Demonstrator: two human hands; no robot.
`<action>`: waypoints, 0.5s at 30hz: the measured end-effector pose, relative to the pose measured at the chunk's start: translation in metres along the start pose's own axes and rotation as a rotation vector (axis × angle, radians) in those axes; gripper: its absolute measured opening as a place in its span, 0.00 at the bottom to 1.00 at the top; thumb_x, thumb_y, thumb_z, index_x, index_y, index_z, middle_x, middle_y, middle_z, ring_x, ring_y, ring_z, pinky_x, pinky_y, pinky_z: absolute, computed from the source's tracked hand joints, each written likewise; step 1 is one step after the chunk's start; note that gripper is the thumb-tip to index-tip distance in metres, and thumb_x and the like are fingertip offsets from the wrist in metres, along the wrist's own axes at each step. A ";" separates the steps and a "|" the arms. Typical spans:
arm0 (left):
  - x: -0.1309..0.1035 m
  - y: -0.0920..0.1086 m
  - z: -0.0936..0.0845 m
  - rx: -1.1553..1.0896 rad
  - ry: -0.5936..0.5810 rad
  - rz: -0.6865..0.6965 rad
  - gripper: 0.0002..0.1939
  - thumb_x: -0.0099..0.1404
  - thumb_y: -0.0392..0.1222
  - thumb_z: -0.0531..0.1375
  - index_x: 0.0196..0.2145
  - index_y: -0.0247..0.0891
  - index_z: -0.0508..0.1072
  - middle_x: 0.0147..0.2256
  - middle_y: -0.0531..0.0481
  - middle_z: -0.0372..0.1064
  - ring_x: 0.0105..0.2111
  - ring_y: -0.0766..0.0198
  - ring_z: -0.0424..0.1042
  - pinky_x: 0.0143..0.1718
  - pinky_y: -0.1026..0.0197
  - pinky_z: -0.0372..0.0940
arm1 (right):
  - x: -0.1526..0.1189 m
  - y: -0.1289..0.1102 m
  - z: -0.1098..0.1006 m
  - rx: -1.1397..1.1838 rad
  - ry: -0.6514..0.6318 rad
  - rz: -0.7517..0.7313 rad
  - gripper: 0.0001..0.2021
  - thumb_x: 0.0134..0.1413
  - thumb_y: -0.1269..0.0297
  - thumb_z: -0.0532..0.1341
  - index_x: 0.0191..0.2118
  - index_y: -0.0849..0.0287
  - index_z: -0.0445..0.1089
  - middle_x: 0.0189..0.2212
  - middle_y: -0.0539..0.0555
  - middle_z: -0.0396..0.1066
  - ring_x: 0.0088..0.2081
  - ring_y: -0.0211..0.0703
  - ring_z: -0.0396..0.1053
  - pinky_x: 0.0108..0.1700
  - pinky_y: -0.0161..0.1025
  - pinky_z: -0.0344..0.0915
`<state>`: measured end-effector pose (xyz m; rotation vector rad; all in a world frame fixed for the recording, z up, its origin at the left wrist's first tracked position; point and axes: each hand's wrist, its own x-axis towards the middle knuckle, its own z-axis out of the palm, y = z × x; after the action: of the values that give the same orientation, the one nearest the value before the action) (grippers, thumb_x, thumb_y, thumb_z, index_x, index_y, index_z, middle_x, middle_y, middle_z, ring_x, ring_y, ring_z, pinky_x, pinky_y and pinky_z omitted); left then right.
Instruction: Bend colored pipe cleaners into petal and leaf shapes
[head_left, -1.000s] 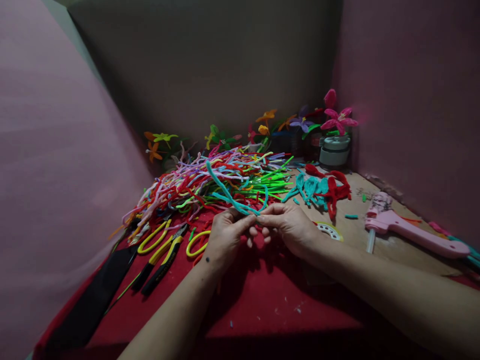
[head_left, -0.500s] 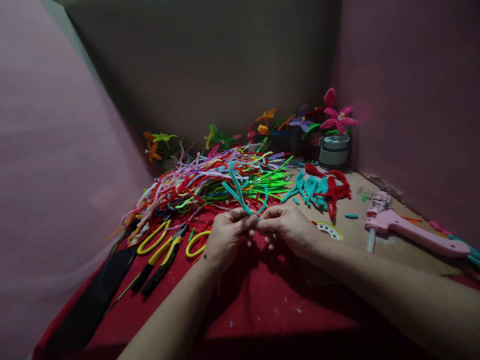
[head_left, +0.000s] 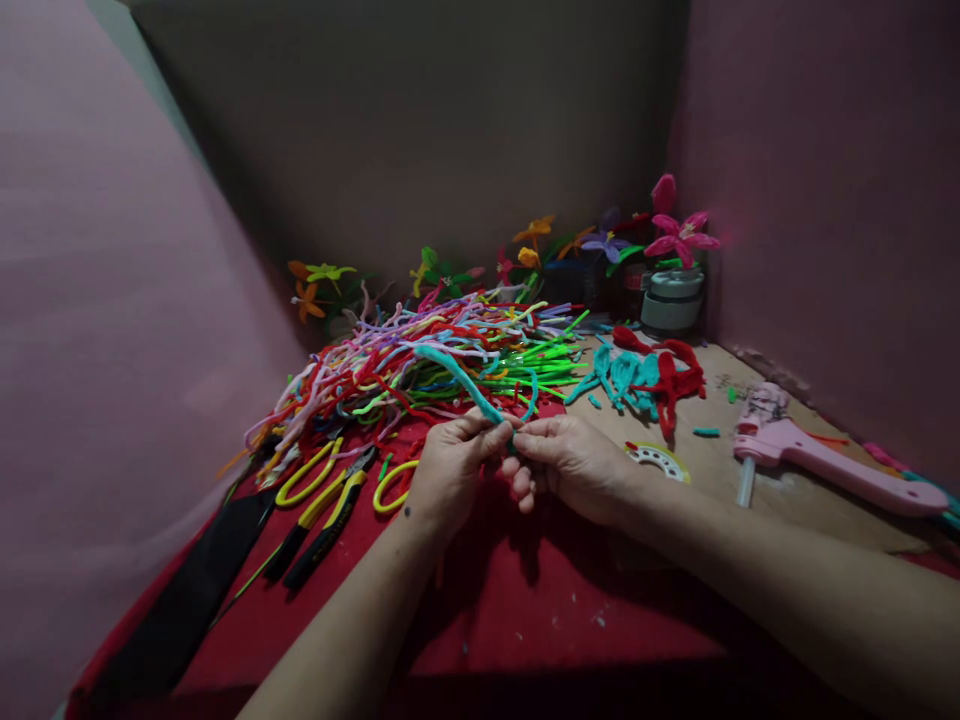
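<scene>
A turquoise pipe cleaner (head_left: 459, 374) is pinched between my two hands above the red cloth. My left hand (head_left: 459, 455) closes thumb and forefinger on it, with a long length slanting up and left from the grip. Close beside it, my right hand (head_left: 574, 460) pinches the same piece, and a curved end rises above those fingertips. The exact joint between the fingers is hidden. Behind the hands lies a big heap of multicoloured pipe cleaners (head_left: 390, 345). Turquoise looped pieces (head_left: 622, 375) and red looped pieces (head_left: 675, 375) lie to the right.
Pliers (head_left: 330, 515) and yellow-handled scissors (head_left: 307, 480) lie at left, near a black strip (head_left: 187, 590). A pink glue gun (head_left: 832, 465) and a tape roll (head_left: 660, 460) rest on brown board (head_left: 720, 520) at right. Pipe-cleaner flowers (head_left: 681, 238) stand along the back.
The upright turquoise length has swung over to the left and now slants lower. My fingers have shifted slightly around the pinch, and the fingers below it are more curled together.
</scene>
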<state>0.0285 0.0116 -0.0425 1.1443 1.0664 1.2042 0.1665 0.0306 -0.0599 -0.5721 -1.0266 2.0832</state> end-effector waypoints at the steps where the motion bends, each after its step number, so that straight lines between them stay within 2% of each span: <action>1: 0.001 0.000 0.000 0.026 0.015 0.014 0.10 0.53 0.41 0.62 0.32 0.31 0.74 0.19 0.52 0.65 0.18 0.73 0.61 0.20 0.69 0.57 | 0.000 0.000 0.000 -0.007 0.008 -0.001 0.07 0.50 0.69 0.59 0.27 0.68 0.67 0.21 0.53 0.69 0.17 0.33 0.66 0.20 0.33 0.67; 8: -0.001 0.006 0.004 0.102 0.057 0.102 0.08 0.52 0.40 0.63 0.28 0.31 0.75 0.18 0.53 0.64 0.18 0.75 0.58 0.20 0.70 0.53 | -0.001 0.002 -0.001 -0.012 0.055 0.005 0.05 0.49 0.70 0.59 0.26 0.67 0.66 0.18 0.51 0.67 0.15 0.33 0.64 0.17 0.32 0.65; 15: -0.001 0.003 0.004 0.054 0.009 0.060 0.10 0.53 0.42 0.62 0.31 0.32 0.74 0.19 0.53 0.64 0.17 0.76 0.58 0.19 0.71 0.51 | -0.002 0.002 -0.004 0.024 0.011 0.036 0.05 0.49 0.70 0.58 0.26 0.67 0.66 0.17 0.51 0.67 0.15 0.34 0.64 0.17 0.32 0.64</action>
<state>0.0320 0.0100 -0.0393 1.2212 1.0839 1.2340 0.1695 0.0301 -0.0634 -0.5935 -0.9898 2.1185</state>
